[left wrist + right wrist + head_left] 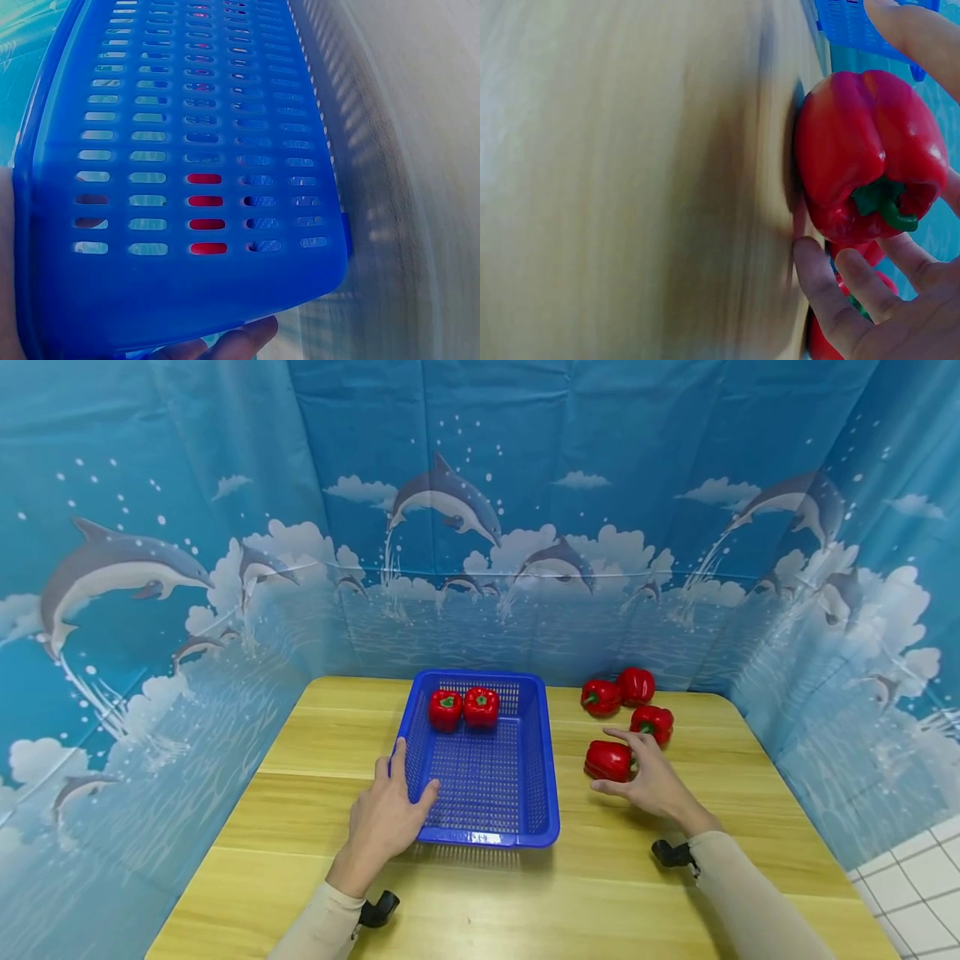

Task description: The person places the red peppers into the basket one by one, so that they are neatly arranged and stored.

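Observation:
My left hand [386,814] holds the near left corner of a blue perforated plastic basket [553,760], its thumb over the inside and its fingers along the outer left wall. In the left wrist view those fingertips [244,341] show beside the basket's wall [172,289]. Two red bell peppers [482,707] with green stems sit at the basket's far end. To the right, my right hand [652,777] spreads around another red bell pepper [607,762] lying on the table. Its thumb [919,37] stands apart from that pepper [847,142], fingers on the stem side.
Three more red bell peppers [636,686] lie close together behind the right hand, near the table's far edge. The wooden table [480,918] is bordered by a blue dolphin-print curtain [622,627] at the back and sides. White tiles [918,877] show at lower right.

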A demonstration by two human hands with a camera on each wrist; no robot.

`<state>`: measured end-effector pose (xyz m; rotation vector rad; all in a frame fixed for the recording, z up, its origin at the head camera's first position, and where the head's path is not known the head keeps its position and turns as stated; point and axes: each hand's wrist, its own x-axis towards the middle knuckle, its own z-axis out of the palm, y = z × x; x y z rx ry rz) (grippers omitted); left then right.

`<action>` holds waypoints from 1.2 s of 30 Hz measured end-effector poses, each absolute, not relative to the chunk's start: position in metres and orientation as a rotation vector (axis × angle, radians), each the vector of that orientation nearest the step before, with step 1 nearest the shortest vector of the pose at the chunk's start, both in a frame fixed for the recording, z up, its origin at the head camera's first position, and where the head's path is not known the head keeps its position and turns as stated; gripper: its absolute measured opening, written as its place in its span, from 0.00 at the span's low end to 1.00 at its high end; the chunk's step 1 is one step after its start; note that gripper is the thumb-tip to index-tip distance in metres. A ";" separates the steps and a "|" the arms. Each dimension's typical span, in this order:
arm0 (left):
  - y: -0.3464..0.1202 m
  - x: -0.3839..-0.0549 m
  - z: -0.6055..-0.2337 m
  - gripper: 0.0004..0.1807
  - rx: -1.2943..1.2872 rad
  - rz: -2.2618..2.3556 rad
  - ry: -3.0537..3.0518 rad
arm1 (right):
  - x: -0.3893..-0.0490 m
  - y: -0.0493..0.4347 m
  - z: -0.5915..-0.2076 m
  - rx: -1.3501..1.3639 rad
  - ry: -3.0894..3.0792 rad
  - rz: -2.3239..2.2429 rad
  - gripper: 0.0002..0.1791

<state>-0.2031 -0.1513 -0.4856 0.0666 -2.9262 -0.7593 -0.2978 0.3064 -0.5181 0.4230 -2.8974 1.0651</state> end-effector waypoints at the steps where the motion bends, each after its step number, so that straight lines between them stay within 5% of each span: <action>1: -0.151 -0.203 -0.485 0.58 0.065 -0.758 -2.925 | -0.298 0.307 -0.519 0.421 -2.894 1.073 0.58; 10: -0.152 -0.204 -0.484 0.58 0.062 -0.742 -2.922 | -0.300 0.313 -0.524 0.414 -2.876 1.122 0.56; 20: -0.152 -0.205 -0.483 0.57 0.052 -0.739 -2.916 | -0.300 0.314 -0.528 0.409 -2.795 1.137 0.43; 36: -0.151 -0.202 -0.484 0.58 0.060 -0.741 -2.916 | -0.297 0.312 -0.532 0.386 -2.785 1.155 0.44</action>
